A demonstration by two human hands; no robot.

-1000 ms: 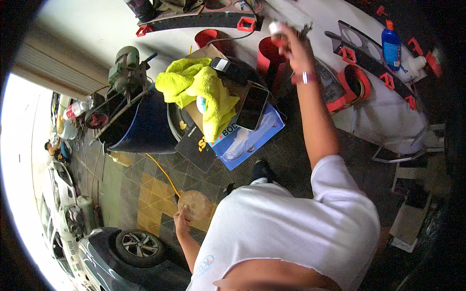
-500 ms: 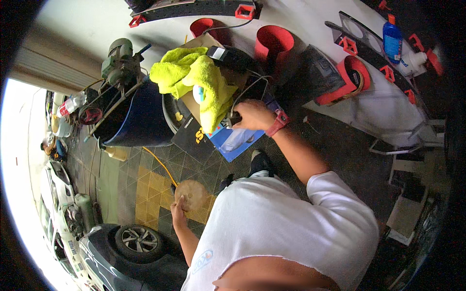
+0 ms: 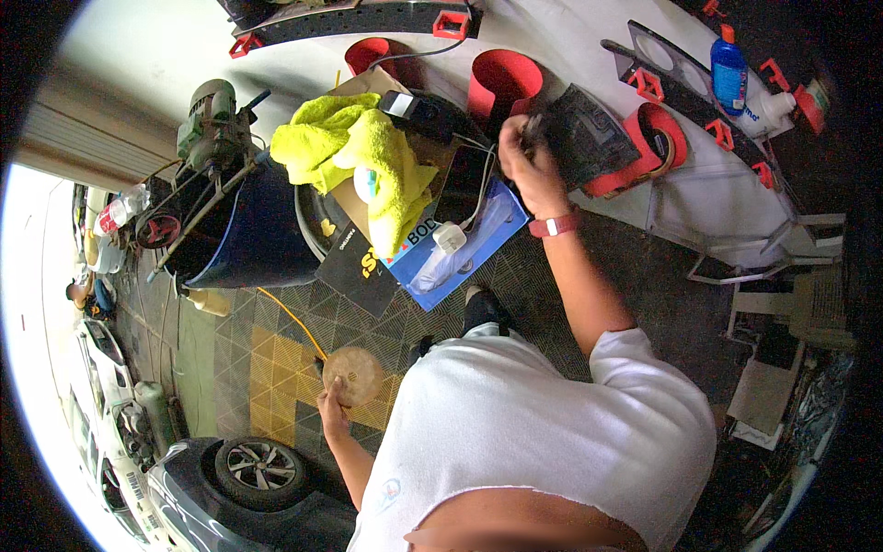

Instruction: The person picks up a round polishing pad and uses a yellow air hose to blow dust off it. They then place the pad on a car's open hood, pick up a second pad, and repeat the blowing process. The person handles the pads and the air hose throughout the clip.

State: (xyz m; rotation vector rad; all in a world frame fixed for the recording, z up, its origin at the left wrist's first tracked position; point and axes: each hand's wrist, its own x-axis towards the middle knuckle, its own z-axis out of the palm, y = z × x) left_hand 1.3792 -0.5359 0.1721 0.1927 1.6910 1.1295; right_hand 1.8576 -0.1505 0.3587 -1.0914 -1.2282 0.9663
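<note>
My left hand point(image 3: 333, 410) pinches the edge of a round tan disc point(image 3: 357, 373) with small holes in its middle, likely a sanding disc, low above the floor. To the upper right, my right hand point(image 3: 533, 170) is raised with its fingers curled, wearing a red wrist strap. Something small and dark shows at its fingertips, too blurred to name. Next to it lies a black molded tray or case point(image 3: 589, 138). Below and left of this hand, a white charger plug point(image 3: 449, 237) with its cable rests on a blue printed box point(image 3: 474, 262), beside a dark phone-like slab point(image 3: 464, 184).
A yellow-green towel point(image 3: 354, 152) lies on cardboard over a drum. Left of it stands a blue drum point(image 3: 253, 225) with a motor point(image 3: 213, 124). Red rolls point(image 3: 504, 83) line the wall, and a blue bottle point(image 3: 728, 74) sits on a rack. A dark car point(image 3: 248, 488) is at lower left.
My right hand has moved up and right, away from the charger plug, which now shows on the blue box. My left hand still holds the disc in nearly the same place.
</note>
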